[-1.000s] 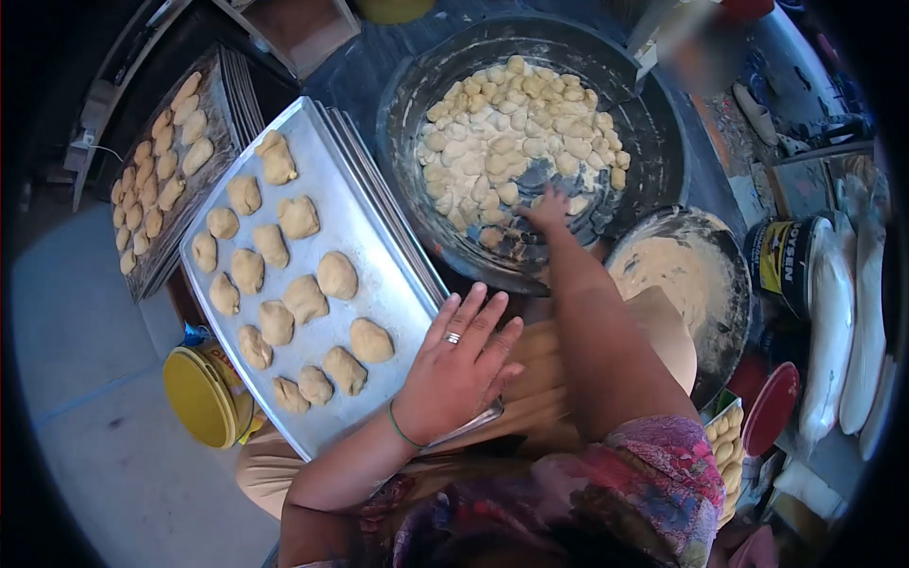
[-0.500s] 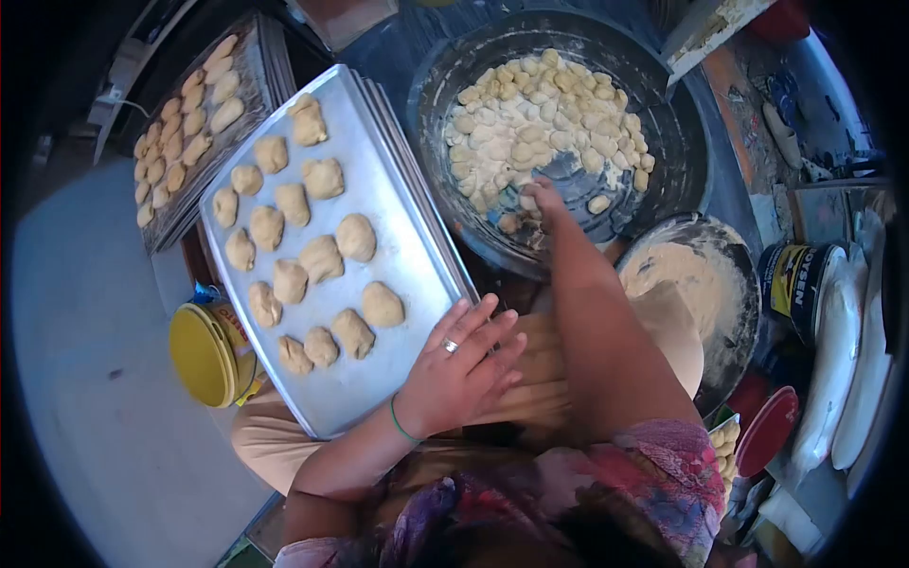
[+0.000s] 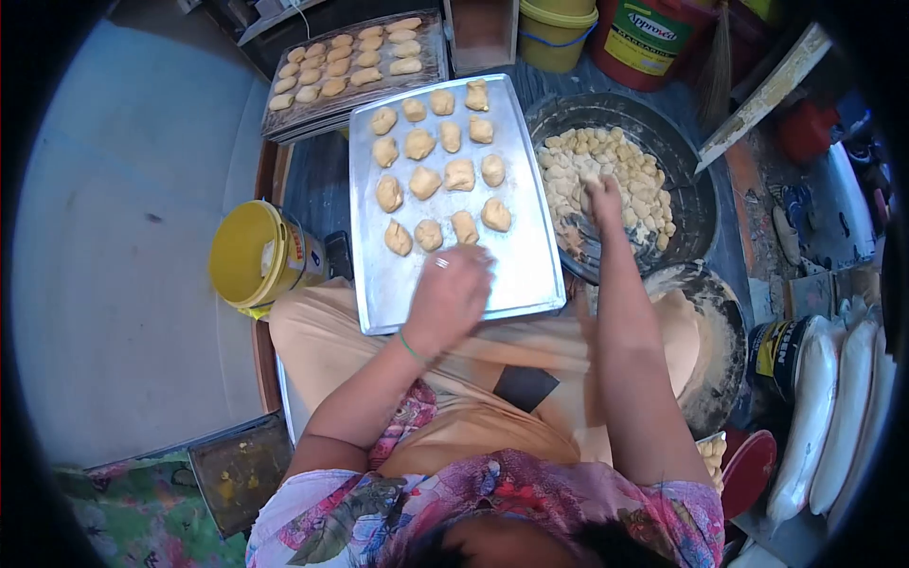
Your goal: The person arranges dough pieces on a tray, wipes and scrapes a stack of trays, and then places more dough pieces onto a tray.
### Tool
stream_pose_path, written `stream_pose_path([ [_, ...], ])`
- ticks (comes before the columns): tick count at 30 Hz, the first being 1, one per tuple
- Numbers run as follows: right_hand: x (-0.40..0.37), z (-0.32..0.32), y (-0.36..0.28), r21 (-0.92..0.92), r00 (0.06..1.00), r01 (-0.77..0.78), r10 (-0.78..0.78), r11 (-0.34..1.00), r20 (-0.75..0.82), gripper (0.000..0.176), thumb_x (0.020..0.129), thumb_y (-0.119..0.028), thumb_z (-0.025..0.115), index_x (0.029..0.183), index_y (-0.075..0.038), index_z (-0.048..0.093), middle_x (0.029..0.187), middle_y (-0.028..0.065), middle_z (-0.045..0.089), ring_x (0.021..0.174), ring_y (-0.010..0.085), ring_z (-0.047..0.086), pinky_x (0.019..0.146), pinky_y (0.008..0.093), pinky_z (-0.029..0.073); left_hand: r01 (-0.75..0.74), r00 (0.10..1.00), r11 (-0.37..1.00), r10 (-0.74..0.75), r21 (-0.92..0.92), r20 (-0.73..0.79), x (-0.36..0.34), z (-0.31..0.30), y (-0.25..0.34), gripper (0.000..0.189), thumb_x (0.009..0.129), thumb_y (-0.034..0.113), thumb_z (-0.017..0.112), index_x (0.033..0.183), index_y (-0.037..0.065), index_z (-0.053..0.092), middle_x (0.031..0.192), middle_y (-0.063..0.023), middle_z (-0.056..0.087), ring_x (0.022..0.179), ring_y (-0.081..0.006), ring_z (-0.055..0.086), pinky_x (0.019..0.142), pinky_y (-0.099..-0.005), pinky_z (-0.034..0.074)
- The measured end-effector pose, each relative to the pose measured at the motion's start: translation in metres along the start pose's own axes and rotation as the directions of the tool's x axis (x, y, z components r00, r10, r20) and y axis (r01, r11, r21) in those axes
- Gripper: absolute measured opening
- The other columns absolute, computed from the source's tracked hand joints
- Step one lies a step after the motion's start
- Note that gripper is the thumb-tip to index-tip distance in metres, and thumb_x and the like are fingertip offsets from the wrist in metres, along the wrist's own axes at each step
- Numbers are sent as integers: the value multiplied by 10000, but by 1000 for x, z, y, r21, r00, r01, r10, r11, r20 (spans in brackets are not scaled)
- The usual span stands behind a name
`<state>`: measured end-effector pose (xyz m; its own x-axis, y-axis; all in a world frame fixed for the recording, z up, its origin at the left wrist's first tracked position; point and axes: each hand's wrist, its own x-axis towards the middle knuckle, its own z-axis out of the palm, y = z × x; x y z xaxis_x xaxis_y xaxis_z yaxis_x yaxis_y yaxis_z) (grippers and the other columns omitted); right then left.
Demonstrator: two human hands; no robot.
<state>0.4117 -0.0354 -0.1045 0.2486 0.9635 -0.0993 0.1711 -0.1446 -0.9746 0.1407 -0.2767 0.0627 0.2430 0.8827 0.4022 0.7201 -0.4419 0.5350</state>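
Observation:
My left hand (image 3: 454, 292), with a ring on one finger, is over the near part of a metal tray (image 3: 407, 303). Motion smears its fingers close to the front row, so I cannot make out their grip. Rows of raw dough pieces (image 3: 418, 144) lie spaced out on this tray. To the right, my right hand (image 3: 603, 201) reaches into a large black basin (image 3: 696, 180), its fingers curled at a dough piece among many small floured ones (image 3: 639, 175). Its fingertips are partly hidden against the pile.
A second tray (image 3: 275, 118) of shaped dough stands at the back left. A yellow bucket (image 3: 248, 256) sits left of my knee. Beside my right knee is a bowl with flour (image 3: 715, 350). Long white plastic-wrapped packs (image 3: 811, 417) lie at the right, and a red margarine tub (image 3: 644, 38) stands behind.
The view has shifted and turned. My left hand has moved from beside the tray's right edge to over its near part. My right hand has gone farther into the dough pile.

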Motion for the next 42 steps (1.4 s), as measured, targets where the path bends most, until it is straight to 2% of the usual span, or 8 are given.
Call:
stream_pose_path([
  [5, -123, 11, -166, -48, 929, 217, -191, 975, 317, 425, 761, -150, 652, 1160, -19, 588, 1072, 165, 634, 944, 253, 627, 834, 349, 499, 352, 909, 920, -291, 172, -300, -17, -20, -61, 312, 849, 122, 654, 1146, 29, 644, 1203, -200, 587, 1119, -374, 544, 970, -449, 432],
  [9, -214, 53, -175, -144, 765, 534, -403, 833, 501, 415, 732, -209, 689, 1109, -66, 590, 1111, 176, 563, 1033, 349, 583, 923, 408, 464, 365, 917, 923, -334, 121, -219, -31, -20, -105, 336, 843, 117, 665, 1171, 49, 645, 1247, -213, 572, 1147, -384, 536, 992, -425, 436],
  [17, -308, 119, -133, -488, 650, 747, -342, 451, 678, 497, 737, -229, 695, 1204, -149, 545, 1140, 139, 560, 1041, 330, 564, 858, 454, 473, 339, 899, 940, -308, 49, -311, -52, -33, -109, 353, 853, 115, 661, 1194, 33, 631, 1206, -187, 581, 1049, -360, 599, 934, -398, 479],
  [21, -301, 105, -128, -428, 634, 757, -396, 495, 664, 553, 739, -213, 687, 1263, -129, 530, 1149, 144, 560, 1047, 332, 557, 860, 446, 464, 482, 875, 871, -485, -93, -7, -60, -54, -66, 370, 836, 168, 701, 1175, 37, 633, 1112, -159, 580, 977, -341, 614, 869, -407, 495],
  [24, -303, 96, -126, -437, 637, 764, -452, 474, 624, 561, 743, -215, 685, 1274, -100, 547, 1123, 147, 568, 1041, 329, 560, 861, 442, 464, 326, 943, 945, -322, -34, 84, -73, -39, -73, 335, 822, 178, 716, 1112, 29, 638, 1071, -158, 572, 957, -353, 611, 824, -413, 500],
  [33, -289, 88, -117, -156, 703, 669, -551, 726, 449, 517, 733, -121, 716, 1222, -59, 559, 1068, 149, 595, 908, 283, 605, 800, 382, 492, 281, 957, 960, -280, 7, -74, -77, -41, -80, 300, 809, 145, 685, 1084, 31, 657, 1202, -139, 584, 1087, -355, 572, 933, -434, 461],
  [36, -275, 76, -129, -137, 900, 348, -289, 928, 326, 464, 741, -94, 729, 1168, -38, 557, 1016, 119, 612, 863, 220, 592, 784, 344, 488, 254, 963, 958, -238, 130, -130, -69, -38, -65, 300, 844, 218, 668, 1092, 51, 673, 1226, -130, 593, 1161, -330, 534, 997, -447, 394],
  [42, -246, 69, -121, -376, 770, 590, -359, 714, 528, 577, 761, -231, 774, 1234, 8, 547, 1028, 197, 622, 966, 318, 615, 900, 380, 470, 133, 989, 980, -140, 146, 40, -57, -8, -56, 276, 853, 223, 661, 1098, 96, 678, 1231, -95, 612, 1205, -283, 521, 1072, -463, 301],
])
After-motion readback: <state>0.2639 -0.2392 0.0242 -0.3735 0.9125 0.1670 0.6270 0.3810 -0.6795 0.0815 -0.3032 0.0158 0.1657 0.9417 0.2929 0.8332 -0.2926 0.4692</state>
